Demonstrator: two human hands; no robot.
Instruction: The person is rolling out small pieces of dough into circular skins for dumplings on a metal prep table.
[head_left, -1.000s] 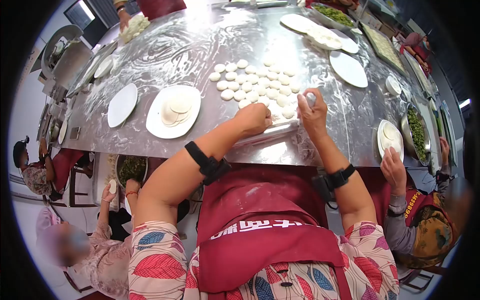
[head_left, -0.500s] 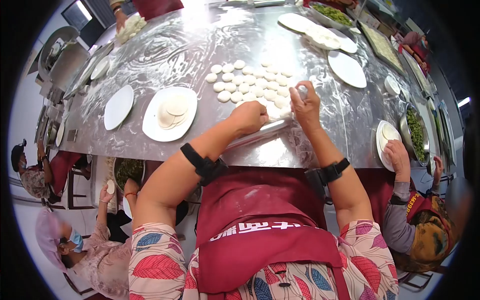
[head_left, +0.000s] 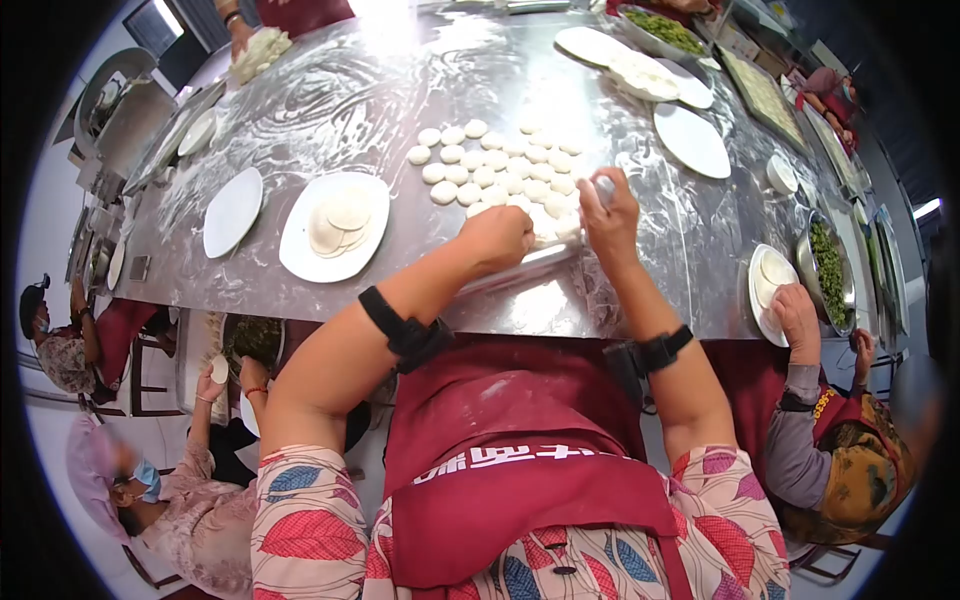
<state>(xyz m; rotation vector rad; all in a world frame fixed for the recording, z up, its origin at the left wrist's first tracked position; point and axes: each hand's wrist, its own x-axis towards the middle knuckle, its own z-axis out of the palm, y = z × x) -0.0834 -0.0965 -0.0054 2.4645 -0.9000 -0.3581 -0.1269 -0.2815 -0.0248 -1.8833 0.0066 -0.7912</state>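
Observation:
My left hand [head_left: 498, 238] is closed, its fingers curled down at the near edge of a group of small dough discs [head_left: 490, 170]; what it grips is hidden. Close by on the right, my right hand [head_left: 610, 215] wraps round a rolling pin [head_left: 604, 188], of which only a pale rounded end shows between thumb and fingers. A shiny straight edge [head_left: 530, 265] runs under both hands. Left of my left hand, a white plate [head_left: 295, 250] bears a small stack of round dough wrappers [head_left: 340, 220].
The floured steel table [head_left: 400, 300] carries another white plate [head_left: 233, 213] at left and several plates [head_left: 692, 140] at far right. Bowls of green filling [head_left: 828, 270] stand at right. Co-workers sit on both sides; one person's hand [head_left: 795, 315] touches a plate of wrappers.
My hands keep nearly the same place and grip. The whole view has shifted slightly left. The co-worker at left has moved a hand at the filling bowl.

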